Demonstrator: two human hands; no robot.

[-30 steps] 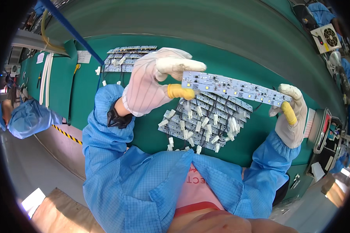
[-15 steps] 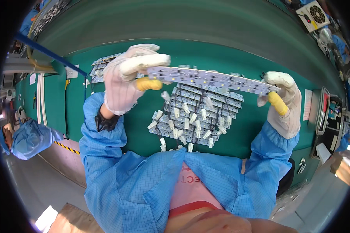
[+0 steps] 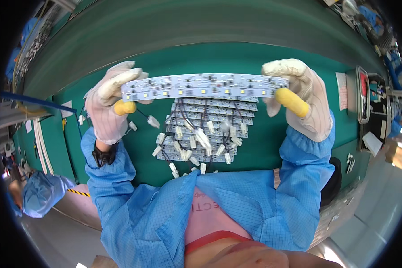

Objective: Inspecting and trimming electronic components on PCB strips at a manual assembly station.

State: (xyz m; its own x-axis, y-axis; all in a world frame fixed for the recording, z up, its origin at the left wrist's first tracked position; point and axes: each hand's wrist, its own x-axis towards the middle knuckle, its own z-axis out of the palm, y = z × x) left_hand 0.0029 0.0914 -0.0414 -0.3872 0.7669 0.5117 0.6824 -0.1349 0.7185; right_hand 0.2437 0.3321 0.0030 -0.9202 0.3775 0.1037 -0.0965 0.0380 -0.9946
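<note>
A long, narrow LED circuit board (image 3: 205, 86) is held up level in front of me, its face with small yellowish LEDs and dark parts showing. My left hand (image 3: 113, 100), in a white striped glove with a yellow thumb cover, pinches its left end. The right end sits between the fingers and yellow-covered thumb of my right hand (image 3: 299, 96), gloved the same way. Below the held board, overlapping rows of similar LED boards (image 3: 243, 120) lie on the green table. Dark wires with white plug connectors (image 3: 192, 142) hang over them. A loose connector (image 3: 153, 121) dangles near my left hand.
A metal-rimmed tray (image 3: 363, 96) stands at the right beside a printed sheet (image 3: 341, 90). Long white strips (image 3: 42, 145) lie on the green surface (image 3: 263, 154) at the left. A person in blue (image 3: 44, 193) is at the far left. A dark green raised ledge (image 3: 187, 27) runs along the back.
The slanted board is now level, its LED face turned more fully into view. Both hands have shifted left, and the right one has risen slightly.
</note>
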